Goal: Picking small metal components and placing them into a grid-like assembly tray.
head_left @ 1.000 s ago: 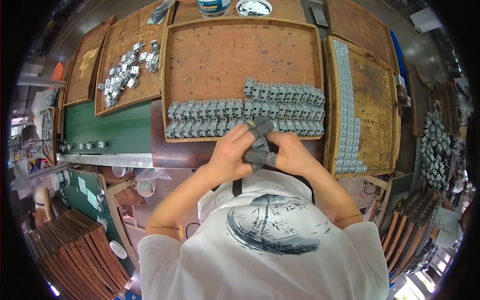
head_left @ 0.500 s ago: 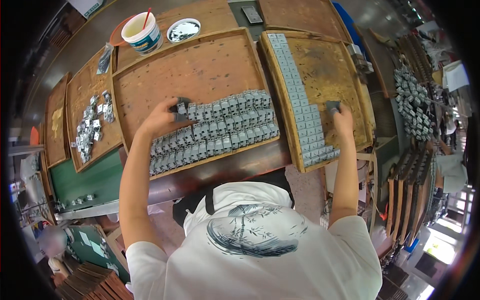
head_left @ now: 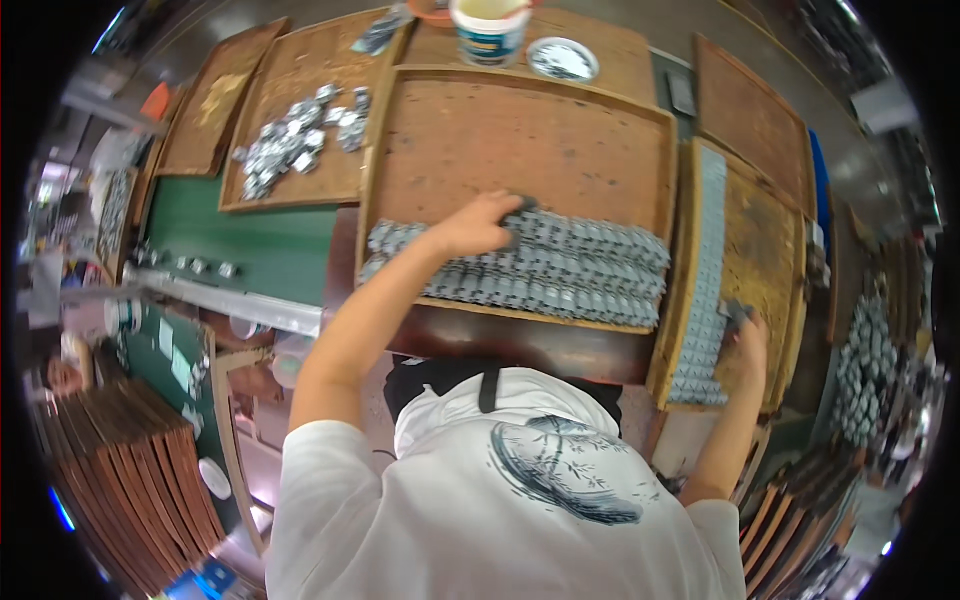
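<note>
Small boxy grey metal parts (head_left: 560, 265) stand in packed rows along the near side of the middle wooden tray (head_left: 520, 130). My left hand (head_left: 480, 225), with dark covers on its fingertips, reaches over these rows. Its thumb and finger close around a grey part at the back row, mostly hidden by the fingers. At the right, my right hand (head_left: 750, 338) is over the narrower wooden tray (head_left: 765, 240), beside a strip of flat-laid grey parts (head_left: 703, 280). Its covered fingertips pinch together, with a small light grey part just showing at the tips.
A tray at the left (head_left: 245, 185) holds a loose heap of metal parts (head_left: 290, 140). Behind the middle tray stand a white bucket (head_left: 490, 35) and a round white dish (head_left: 563, 60). Stacked wooden trays (head_left: 130, 460) are at lower left. A green tabletop (head_left: 240, 230) lies left.
The view has swung, shifting the trays rightward. My left hand has moved right along the rows. My right hand has come closer to the strip of laid parts.
</note>
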Available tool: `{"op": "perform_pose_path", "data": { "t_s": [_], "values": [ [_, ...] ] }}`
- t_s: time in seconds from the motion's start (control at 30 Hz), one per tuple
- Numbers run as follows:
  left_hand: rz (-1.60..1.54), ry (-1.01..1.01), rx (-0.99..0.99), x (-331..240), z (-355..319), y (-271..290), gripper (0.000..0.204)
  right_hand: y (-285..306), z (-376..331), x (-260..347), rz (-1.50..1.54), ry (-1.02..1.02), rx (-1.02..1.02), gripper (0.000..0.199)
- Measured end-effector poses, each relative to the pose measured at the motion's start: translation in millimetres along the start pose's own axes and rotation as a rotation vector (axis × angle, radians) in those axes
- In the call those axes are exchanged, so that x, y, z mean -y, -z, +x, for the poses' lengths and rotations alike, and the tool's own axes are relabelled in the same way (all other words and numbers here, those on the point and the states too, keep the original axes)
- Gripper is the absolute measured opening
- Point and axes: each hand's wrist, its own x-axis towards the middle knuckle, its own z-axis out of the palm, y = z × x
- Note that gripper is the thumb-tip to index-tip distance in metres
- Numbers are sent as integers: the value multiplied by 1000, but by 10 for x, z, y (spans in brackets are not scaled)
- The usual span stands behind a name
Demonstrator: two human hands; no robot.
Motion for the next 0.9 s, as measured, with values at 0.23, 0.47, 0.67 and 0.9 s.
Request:
{"op": "perform_pose_path", "data": {
  "t_s": [0.23, 0.47, 0.67, 0.9],
  "values": [
    [35, 73, -69, -72, 13, -87, 51, 343, 249, -90, 276, 312, -181, 24],
    [95, 158, -49, -141, -92, 81, 49, -557, 217, 314, 358, 439, 124, 30],
    [156, 375, -1053, 170, -1104, 871, 36, -977, 60, 377, 193, 517, 174, 25],
    [1007, 1464, -779, 1316, -3086, 1782, 48, -1524, -426, 606, 163, 481, 314, 29]
  ]
}}
